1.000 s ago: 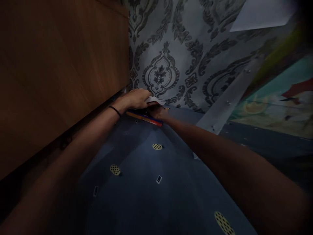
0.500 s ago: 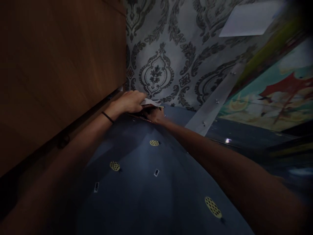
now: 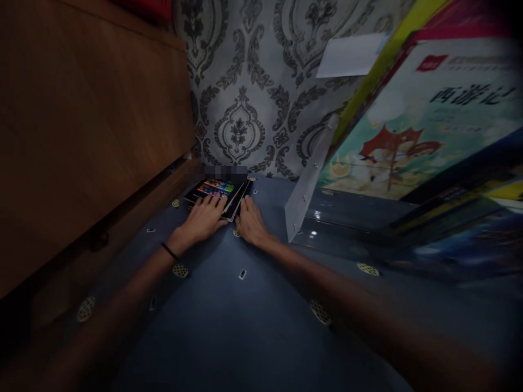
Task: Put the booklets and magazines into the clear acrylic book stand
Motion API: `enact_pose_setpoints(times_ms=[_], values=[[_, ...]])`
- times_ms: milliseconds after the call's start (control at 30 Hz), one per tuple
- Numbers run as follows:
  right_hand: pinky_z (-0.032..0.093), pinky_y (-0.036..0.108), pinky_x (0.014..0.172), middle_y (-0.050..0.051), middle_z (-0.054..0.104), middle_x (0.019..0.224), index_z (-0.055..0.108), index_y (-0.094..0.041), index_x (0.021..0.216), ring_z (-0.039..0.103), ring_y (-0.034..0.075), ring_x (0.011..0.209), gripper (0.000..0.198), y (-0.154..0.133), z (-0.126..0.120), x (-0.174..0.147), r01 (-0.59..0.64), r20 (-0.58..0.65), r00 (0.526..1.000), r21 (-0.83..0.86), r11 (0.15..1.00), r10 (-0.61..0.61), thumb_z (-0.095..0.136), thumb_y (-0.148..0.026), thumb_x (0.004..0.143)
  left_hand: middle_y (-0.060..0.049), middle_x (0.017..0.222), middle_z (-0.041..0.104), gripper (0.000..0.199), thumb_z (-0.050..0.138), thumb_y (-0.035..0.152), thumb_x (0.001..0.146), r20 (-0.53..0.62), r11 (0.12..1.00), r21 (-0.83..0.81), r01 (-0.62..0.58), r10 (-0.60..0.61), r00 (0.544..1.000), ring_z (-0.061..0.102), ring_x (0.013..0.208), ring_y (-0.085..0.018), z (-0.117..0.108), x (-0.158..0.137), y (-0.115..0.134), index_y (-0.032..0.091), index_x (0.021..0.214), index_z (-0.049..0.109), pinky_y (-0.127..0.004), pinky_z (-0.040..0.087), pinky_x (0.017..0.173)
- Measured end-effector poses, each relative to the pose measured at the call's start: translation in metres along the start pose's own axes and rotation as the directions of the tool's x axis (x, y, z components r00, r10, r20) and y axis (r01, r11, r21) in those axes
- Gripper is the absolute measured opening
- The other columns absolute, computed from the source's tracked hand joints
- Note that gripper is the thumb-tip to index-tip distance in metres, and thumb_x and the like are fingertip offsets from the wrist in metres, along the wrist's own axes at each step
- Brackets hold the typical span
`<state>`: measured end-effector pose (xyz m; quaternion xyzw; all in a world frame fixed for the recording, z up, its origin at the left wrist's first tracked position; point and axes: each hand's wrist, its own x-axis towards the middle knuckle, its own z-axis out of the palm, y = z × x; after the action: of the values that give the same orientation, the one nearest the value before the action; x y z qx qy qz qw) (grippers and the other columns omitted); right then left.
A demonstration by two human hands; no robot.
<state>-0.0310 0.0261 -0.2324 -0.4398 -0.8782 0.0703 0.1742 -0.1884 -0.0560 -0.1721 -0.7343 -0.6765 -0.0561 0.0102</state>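
Observation:
A stack of dark books or booklets (image 3: 209,188) lies flat at the far end of the blue surface, against the patterned wall. The top one has a black cover with a band of coloured pictures, and pale page edges show on its right side. My left hand (image 3: 207,213) rests flat on the top cover with its fingers spread, a dark band around the wrist. At the stack's right edge lies my right hand (image 3: 250,219), its fingers stretched forward and its fingertips touching the edge. The undersides of both hands are hidden.
A brown wooden cabinet side (image 3: 98,109) rises along the left. To the right stands a clear acrylic rack (image 3: 302,201) with upright books (image 3: 408,136) in it. A white paper (image 3: 351,54) is on the patterned wall (image 3: 241,128). The blue cover (image 3: 253,326) has pineapple prints.
My hands were gripping the dark stack, its pages partly raised. Now it lies flat, with my left hand on top and my right hand by its edge. The view has shifted right.

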Motion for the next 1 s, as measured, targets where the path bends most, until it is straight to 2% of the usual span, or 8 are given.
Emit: enact_pose_setpoints(times_ms=[100,167,233,300,400,600,867,1000], values=[[0.035,0.048,0.123,0.024,0.041,0.161,0.051,-0.004,0.145,0.038,0.031,0.151,0.053,0.008,-0.011,-0.057,0.057,0.074,0.995,0.062,0.996,-0.062,0.047,-0.023,0.096,-0.009,0.164,0.041,0.06,0.047,0.04,0.102,-0.03,0.981,-0.17,-0.092,0.089,0.996,0.039,0.151,-0.026,0.006,-0.008,-0.027,0.022,0.158,0.033,-0.04,0.033,0.123],[0.036,0.05,0.123,0.019,0.034,0.166,0.05,-0.01,0.148,0.033,0.029,0.153,0.051,0.015,-0.019,-0.098,0.161,0.088,0.979,0.206,0.965,-0.182,0.045,-0.027,0.1,-0.011,0.163,0.041,0.056,0.038,0.041,0.104,-0.126,0.986,-0.169,-0.012,-0.009,0.992,0.036,0.152,-0.025,0.007,-0.007,-0.045,0.018,0.156,0.036,-0.04,0.029,0.125],[0.038,0.051,0.122,0.014,0.035,0.166,0.052,-0.018,0.148,0.036,0.028,0.152,0.048,0.021,-0.028,-0.138,0.185,0.084,0.972,0.292,0.938,-0.218,0.044,-0.029,0.102,-0.014,0.165,0.037,0.059,0.037,0.043,0.105,-0.161,0.981,-0.145,0.128,-0.151,0.975,0.028,0.156,-0.028,0.01,-0.002,-0.056,0.014,0.156,0.036,-0.044,0.027,0.126],[0.04,0.051,0.121,0.013,0.039,0.165,0.054,-0.02,0.146,0.039,0.027,0.151,0.046,0.027,-0.036,-0.171,0.174,0.078,0.975,0.328,0.929,-0.21,0.043,-0.032,0.103,-0.014,0.168,0.032,0.06,0.039,0.044,0.104,-0.122,0.968,-0.119,0.223,-0.237,0.964,0.02,0.158,-0.03,0.015,0.004,-0.056,0.015,0.157,0.034,-0.052,0.024,0.126],[0.042,0.05,0.12,0.011,0.041,0.163,0.056,-0.024,0.145,0.042,0.027,0.149,0.044,0.036,-0.045,-0.204,0.181,0.081,0.972,0.339,0.923,-0.221,0.043,-0.033,0.104,-0.012,0.169,0.028,0.059,0.039,0.044,0.105,-0.07,0.955,-0.1,0.28,-0.288,0.955,0.014,0.159,-0.032,0.025,0.01,-0.044,0.02,0.159,0.032,-0.062,0.019,0.125],[0.047,0.051,0.116,0.016,0.052,0.155,0.068,-0.021,0.131,0.05,0.029,0.144,0.036,0.043,-0.048,-0.216,0.229,0.007,0.968,0.38,0.896,-0.25,0.047,-0.027,0.101,-0.013,0.168,0.03,0.059,0.038,0.044,0.105,-0.092,0.94,-0.083,0.332,-0.339,0.936,0.017,0.159,-0.032,0.031,-0.002,-0.016,0.021,0.158,0.033,-0.062,0.017,0.125],[0.048,0.052,0.113,0.019,0.06,0.145,0.07,-0.016,0.124,0.056,0.03,0.136,0.033,0.033,-0.053,-0.211,0.303,-0.041,0.95,0.358,0.883,-0.309,0.049,-0.017,0.098,-0.015,0.163,0.039,0.053,0.04,0.047,0.104,-0.11,0.894,-0.057,0.445,-0.449,0.887,0.04,0.149,-0.03,0.021,-0.017,0.017,0.021,0.15,0.045,-0.047,0.039,0.115],[0.05,0.051,0.111,0.018,0.063,0.14,0.071,-0.017,0.12,0.058,0.029,0.133,0.03,0.033,-0.053,-0.21,0.352,-0.101,0.936,0.336,0.873,-0.338,0.052,-0.016,0.097,-0.014,0.155,0.051,0.052,0.044,0.053,0.101,-0.106,0.877,-0.043,0.479,-0.481,0.87,0.045,0.142,-0.036,0.011,-0.018,0.021,0.026,0.145,0.052,-0.053,0.04,0.111]])
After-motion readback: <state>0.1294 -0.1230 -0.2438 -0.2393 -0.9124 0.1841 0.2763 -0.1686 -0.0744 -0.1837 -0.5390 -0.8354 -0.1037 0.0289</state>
